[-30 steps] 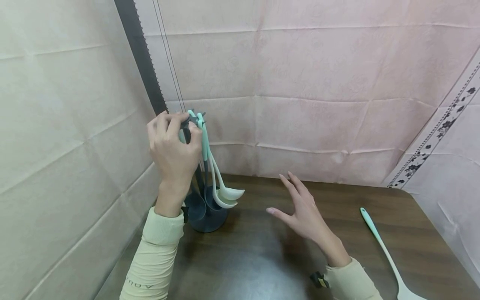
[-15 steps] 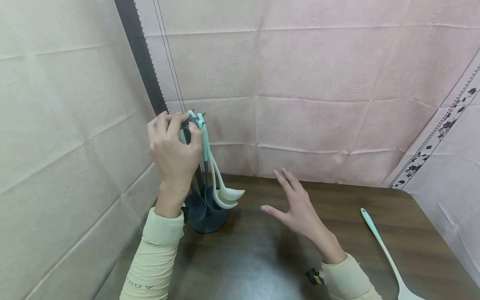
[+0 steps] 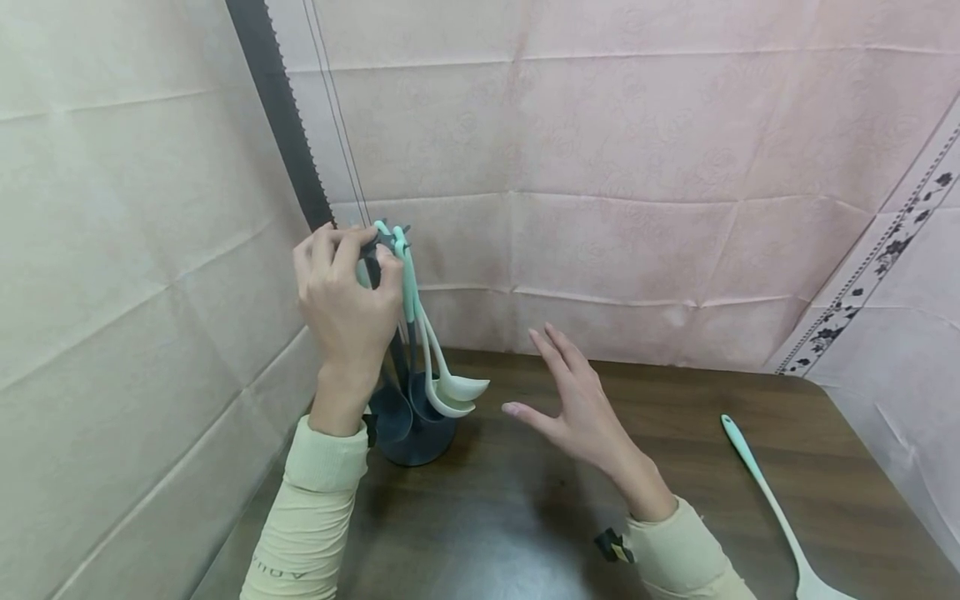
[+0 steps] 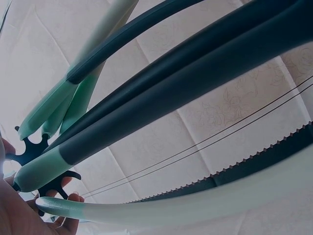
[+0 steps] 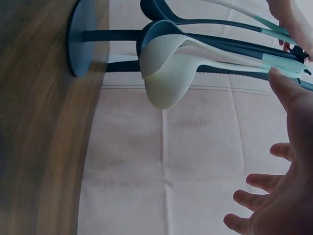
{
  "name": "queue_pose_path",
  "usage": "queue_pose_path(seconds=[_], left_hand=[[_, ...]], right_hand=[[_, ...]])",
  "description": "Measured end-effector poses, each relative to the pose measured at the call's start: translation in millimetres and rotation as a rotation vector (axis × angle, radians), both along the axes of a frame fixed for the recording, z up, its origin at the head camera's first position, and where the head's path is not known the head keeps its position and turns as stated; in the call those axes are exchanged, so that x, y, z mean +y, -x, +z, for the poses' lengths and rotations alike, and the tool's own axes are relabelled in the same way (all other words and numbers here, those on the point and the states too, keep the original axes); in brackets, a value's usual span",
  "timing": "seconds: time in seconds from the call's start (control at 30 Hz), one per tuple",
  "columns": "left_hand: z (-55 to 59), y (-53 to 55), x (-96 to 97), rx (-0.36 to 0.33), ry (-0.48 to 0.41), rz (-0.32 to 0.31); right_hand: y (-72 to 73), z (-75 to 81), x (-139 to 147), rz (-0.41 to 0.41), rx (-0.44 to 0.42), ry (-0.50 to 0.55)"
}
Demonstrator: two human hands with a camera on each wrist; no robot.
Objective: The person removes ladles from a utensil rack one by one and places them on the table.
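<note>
A dark blue utensil stand (image 3: 420, 450) with a round base stands at the table's left. My left hand (image 3: 347, 308) grips its hooked top (image 4: 33, 151), fingers and thumb around the hooks. Several utensils with mint-green handle ends hang there: pale ladles (image 3: 462, 387) on the right side, dark blue ones such as a ladle (image 3: 392, 414) lower down, and one with a pale curved handle (image 4: 161, 213) in the left wrist view. My right hand (image 3: 585, 412) hovers over the table right of the stand, empty, fingers spread and thumb toward the ladles.
A pale turner with a mint handle (image 3: 772, 504) lies on the brown wooden table (image 3: 480, 517) at the right, its head cut off by the frame's lower edge. Cloth-covered walls (image 3: 637, 167) rise behind and at both sides, the left one close to my left arm.
My right hand has moved left and slightly farther forward, nearer the stand, with fingers still spread. My left hand, the stand and the hanging utensils stay in place.
</note>
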State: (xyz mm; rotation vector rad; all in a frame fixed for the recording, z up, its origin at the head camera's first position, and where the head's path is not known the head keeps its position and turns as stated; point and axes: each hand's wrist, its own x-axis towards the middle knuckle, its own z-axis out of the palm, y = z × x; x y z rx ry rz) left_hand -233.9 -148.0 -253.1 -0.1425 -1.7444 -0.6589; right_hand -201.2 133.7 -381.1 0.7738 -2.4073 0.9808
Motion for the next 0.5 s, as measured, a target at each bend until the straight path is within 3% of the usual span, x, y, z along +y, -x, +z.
queue_pose_path(seconds=[0.5], left_hand=[[0.2,0.7,1.6,0.008,-0.025,-0.015]], right_hand=[[3.1,15.1,-19.4,0.033,0.029,-0.002]])
